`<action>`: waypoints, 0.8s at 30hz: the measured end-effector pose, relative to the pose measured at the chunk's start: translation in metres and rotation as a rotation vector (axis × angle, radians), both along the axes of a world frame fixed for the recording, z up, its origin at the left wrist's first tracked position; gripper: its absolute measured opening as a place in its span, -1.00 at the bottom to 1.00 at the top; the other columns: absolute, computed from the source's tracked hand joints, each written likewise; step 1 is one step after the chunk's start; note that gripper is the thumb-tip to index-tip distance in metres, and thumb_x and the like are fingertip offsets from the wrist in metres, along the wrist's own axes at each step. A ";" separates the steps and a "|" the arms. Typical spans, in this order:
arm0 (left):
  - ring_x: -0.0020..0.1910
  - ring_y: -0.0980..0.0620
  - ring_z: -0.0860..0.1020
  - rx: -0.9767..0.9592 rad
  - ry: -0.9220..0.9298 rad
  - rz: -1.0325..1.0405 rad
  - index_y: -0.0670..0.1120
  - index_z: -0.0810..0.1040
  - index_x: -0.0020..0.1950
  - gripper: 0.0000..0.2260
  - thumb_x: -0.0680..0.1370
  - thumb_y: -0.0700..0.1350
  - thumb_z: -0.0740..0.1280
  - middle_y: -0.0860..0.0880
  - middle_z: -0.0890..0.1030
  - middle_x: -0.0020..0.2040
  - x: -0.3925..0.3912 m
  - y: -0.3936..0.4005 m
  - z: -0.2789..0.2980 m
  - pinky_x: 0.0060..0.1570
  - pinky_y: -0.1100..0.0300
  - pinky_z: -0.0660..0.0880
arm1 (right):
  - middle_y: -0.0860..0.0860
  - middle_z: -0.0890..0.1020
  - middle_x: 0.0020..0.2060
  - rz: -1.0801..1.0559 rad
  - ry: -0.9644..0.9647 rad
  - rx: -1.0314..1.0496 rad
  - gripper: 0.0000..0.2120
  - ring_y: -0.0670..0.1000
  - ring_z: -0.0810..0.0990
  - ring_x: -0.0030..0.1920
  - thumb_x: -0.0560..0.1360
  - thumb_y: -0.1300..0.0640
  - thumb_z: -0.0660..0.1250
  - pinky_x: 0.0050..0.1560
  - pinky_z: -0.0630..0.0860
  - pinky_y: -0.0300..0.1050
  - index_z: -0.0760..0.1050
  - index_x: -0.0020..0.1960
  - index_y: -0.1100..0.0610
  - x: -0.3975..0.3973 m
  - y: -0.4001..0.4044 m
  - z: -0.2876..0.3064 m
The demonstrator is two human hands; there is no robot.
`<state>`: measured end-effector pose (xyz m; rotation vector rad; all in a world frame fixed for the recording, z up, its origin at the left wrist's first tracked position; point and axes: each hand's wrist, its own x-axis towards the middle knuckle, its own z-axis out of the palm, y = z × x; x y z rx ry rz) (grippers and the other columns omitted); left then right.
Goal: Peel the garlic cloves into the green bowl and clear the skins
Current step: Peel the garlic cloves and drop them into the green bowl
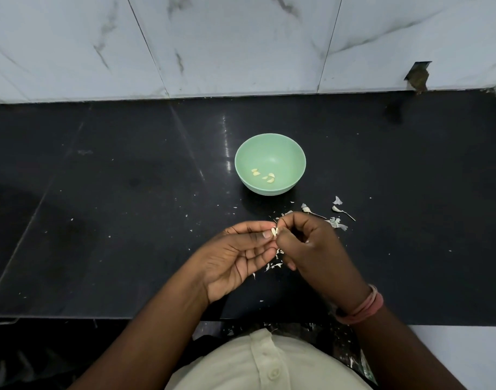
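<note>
A green bowl (270, 144) stands on the black counter (128, 192), with several peeled garlic cloves (263, 175) lying in its bottom. In front of the bowl my left hand (235, 257) pinches a small pale garlic clove (274, 231) between thumb and forefinger. My right hand (314, 249) meets it from the right, its fingertips curled and pinching at the same clove. Loose white garlic skins (337, 220) lie scattered on the counter right of my hands, and more skins (273, 266) lie under them.
A white marble-tiled wall (241, 43) rises behind the counter. A dark broken spot (418, 76) marks the wall at the right. The counter's front edge (100, 318) runs just before my body. Skin flakes lie on the floor (297, 329) below the edge.
</note>
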<state>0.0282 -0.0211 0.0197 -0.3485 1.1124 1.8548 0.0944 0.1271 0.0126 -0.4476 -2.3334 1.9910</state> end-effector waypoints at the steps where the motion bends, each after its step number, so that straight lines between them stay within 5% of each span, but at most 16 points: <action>1: -0.26 0.05 0.68 0.001 -0.004 0.000 -0.23 0.69 -0.02 -0.83 0.42 -0.34 0.41 -0.14 0.70 -0.18 0.000 0.000 0.000 -0.23 0.23 0.65 | -0.04 0.46 -0.52 -0.004 -0.007 -0.010 -0.88 -0.05 0.39 -0.50 0.54 0.31 0.31 -0.43 0.37 -0.18 0.49 -0.18 0.26 0.000 -0.001 0.001; 13: -0.17 0.01 0.71 0.053 -0.020 0.060 -0.24 0.71 0.02 -0.83 0.47 -0.28 0.39 -0.19 0.70 -0.09 0.002 0.002 -0.003 -0.19 0.20 0.66 | -0.01 0.49 -0.48 -0.071 -0.024 -0.050 -0.90 -0.04 0.42 -0.50 0.57 0.28 0.29 -0.43 0.41 -0.15 0.53 -0.11 0.27 0.002 0.001 0.000; 19: -0.13 -0.01 0.70 0.072 -0.056 0.137 -0.19 0.73 -0.10 -0.88 0.45 -0.26 0.40 -0.18 0.70 -0.07 0.001 0.006 -0.004 -0.18 0.19 0.66 | 0.15 0.40 -0.45 -0.147 -0.001 -0.090 -0.65 0.06 0.39 -0.46 0.57 0.06 0.09 -0.38 0.38 -0.02 0.35 -0.22 0.32 0.003 -0.001 -0.009; 21: -0.09 -0.04 0.71 0.085 -0.060 0.144 -0.20 0.73 -0.10 -0.88 0.46 -0.27 0.40 -0.21 0.70 -0.04 0.001 0.006 -0.003 -0.14 0.17 0.67 | 0.22 0.37 -0.46 -0.182 -0.002 -0.010 -0.49 0.08 0.37 -0.45 0.68 -0.04 0.12 -0.37 0.41 0.04 0.30 -0.25 0.35 0.001 -0.002 -0.015; 24: -0.05 -0.06 0.71 0.093 -0.077 0.168 -0.23 0.71 -0.04 -0.88 0.48 -0.29 0.39 -0.23 0.70 0.00 0.002 0.007 -0.002 -0.08 0.15 0.67 | 0.16 0.44 -0.46 -0.217 -0.026 0.246 -0.54 -0.03 0.38 -0.42 0.65 0.01 0.27 -0.32 0.41 0.01 0.33 -0.31 0.25 -0.001 0.001 -0.029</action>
